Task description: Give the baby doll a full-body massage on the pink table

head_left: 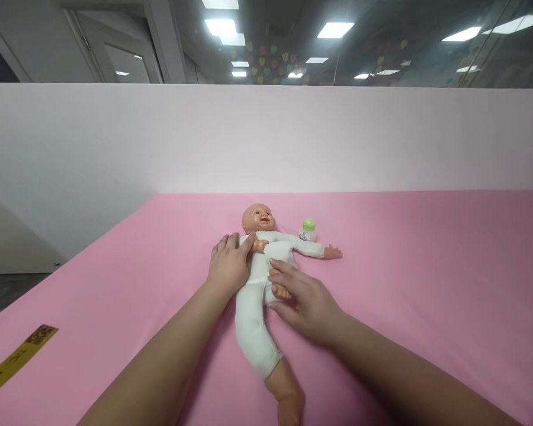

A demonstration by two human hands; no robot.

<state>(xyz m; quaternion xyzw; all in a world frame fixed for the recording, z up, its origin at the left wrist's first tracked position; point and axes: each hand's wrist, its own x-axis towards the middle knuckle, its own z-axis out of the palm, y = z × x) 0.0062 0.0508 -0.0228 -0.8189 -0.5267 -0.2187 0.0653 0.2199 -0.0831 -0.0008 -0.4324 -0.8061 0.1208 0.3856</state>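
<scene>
A baby doll (255, 319) with a hard smiling head and a white cloth body lies face up on the pink surface, its head away from me. My left hand (231, 263) rests at the doll's left-side shoulder and upper arm, its thumb by the doll's small hand on the chest. My right hand (308, 302) has its fingers curled around the doll's foot (281, 291), with that leg bent up over the body. The other leg stretches toward me. One doll arm (313, 247) reaches out to the right.
A small bottle with a green cap (308, 229) stands right of the doll's head. A yellow printed strip (18, 362) lies at the left on the pink surface (426, 284). A white wall (266, 139) rises behind, with glass above it.
</scene>
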